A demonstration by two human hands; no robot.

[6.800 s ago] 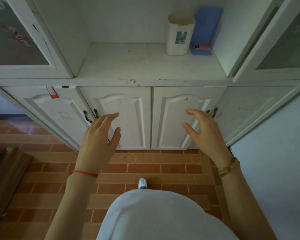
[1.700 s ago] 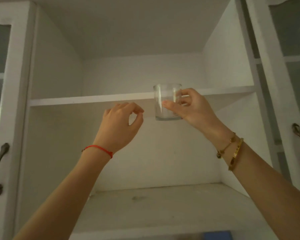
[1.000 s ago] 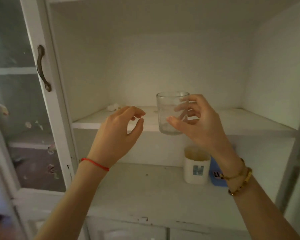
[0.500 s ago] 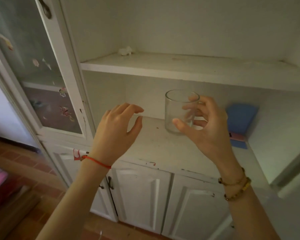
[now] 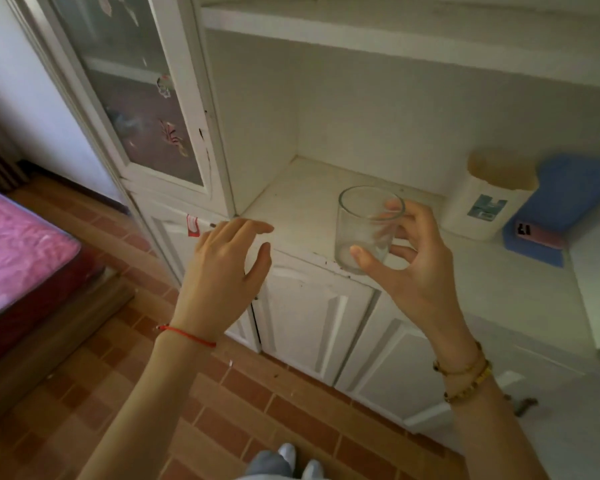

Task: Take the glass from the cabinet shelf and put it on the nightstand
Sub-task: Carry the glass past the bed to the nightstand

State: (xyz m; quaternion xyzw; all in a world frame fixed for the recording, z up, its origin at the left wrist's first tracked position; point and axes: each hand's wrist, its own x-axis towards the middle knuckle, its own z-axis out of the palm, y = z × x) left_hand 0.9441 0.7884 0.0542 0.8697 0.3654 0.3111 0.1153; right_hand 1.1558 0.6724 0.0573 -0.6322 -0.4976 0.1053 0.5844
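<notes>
Right grip (image 5: 413,268) clamped on the upright glass (image 5: 368,228), thumb in front; left grip (image 5: 222,278) spread, empty, beside it.

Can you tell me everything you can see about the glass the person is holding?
The glass is a short, clear tumbler with straight sides, a round open rim and a thicker bottom. It looks empty and is held upright, tipped only slightly. The right hand grips it, thumb on the near side low down and fingers showing through the far side. It hangs in the air in front of the cabinet, resting on nothing.
</notes>
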